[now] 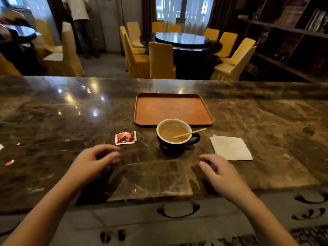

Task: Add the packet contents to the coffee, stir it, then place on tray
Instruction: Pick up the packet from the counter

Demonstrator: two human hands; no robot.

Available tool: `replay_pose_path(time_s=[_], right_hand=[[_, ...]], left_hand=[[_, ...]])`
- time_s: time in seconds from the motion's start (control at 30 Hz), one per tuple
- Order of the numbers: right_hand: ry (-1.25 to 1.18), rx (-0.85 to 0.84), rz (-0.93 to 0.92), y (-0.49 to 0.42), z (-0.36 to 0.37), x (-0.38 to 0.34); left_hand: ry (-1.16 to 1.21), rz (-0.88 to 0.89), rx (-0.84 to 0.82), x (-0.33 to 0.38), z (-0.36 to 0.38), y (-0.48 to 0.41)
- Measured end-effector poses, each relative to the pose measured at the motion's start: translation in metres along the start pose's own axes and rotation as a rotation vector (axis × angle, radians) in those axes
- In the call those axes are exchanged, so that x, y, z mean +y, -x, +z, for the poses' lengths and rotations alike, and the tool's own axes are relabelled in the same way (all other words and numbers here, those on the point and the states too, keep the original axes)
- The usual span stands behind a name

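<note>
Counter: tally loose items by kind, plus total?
Tray: 1
Cup: 1, coffee inside
Stirrer: 1, leaning in the cup
Packet: 1
Napkin: 1
Total: 5
Both hands empty: left hand, right hand.
</note>
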State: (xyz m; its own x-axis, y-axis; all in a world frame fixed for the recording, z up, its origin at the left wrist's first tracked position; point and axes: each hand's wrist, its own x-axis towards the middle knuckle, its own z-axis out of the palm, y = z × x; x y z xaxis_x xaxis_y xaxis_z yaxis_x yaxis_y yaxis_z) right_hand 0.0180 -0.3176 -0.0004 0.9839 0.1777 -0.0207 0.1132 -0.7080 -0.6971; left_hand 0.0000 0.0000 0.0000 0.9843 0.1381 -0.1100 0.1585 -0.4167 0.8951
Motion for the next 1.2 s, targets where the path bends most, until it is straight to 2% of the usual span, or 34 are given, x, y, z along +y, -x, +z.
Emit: replay_pose_path(time_s=[0.07,0.13,0.27,0.4,0.53,0.7,0.87,0.97,1.07,1.2], right_hand=[[0.144,0.02,-0.067,-0.011,0.011,0.001],[0.255,0.004,-0.084,-0.017,0.024,0.002],[0.413,0.001,-0.122,-0.016,0.042,0.017],[0.45,0.049,-0.159,-0.014,0.05,0.023],[0.482,0.072,-0.178,-0.014,0.053,0.027],[0.479,0.091,-0.198,-0.014,0.055,0.03],[0.43,0.238,-0.216,-0.012,0.06,0.032],[0.373,0.27,-0.224,-0.009,0.061,0.033],[0.251,0.272,-0.25,-0.008,0.057,0.031],[-0.166,0.249,-0.268,-0.001,0.042,0.014]], left_hand=[[-0.248,-0.013,0.137,-0.002,0.002,-0.025],[-0.378,-0.035,0.187,-0.007,0.007,-0.049],[-0.53,-0.062,0.275,-0.018,0.021,-0.076],[-0.602,-0.128,0.354,-0.018,0.032,-0.086],[-0.499,-0.11,0.354,-0.019,0.033,-0.092],[-0.229,-0.104,0.351,-0.012,0.033,-0.087],[0.031,-0.058,0.29,0.003,0.036,-0.067],[0.21,-0.079,0.242,0.016,0.044,-0.048],[0.327,-0.116,0.18,0.03,0.053,-0.028],[0.348,-0.067,0.024,0.051,0.07,-0.006]])
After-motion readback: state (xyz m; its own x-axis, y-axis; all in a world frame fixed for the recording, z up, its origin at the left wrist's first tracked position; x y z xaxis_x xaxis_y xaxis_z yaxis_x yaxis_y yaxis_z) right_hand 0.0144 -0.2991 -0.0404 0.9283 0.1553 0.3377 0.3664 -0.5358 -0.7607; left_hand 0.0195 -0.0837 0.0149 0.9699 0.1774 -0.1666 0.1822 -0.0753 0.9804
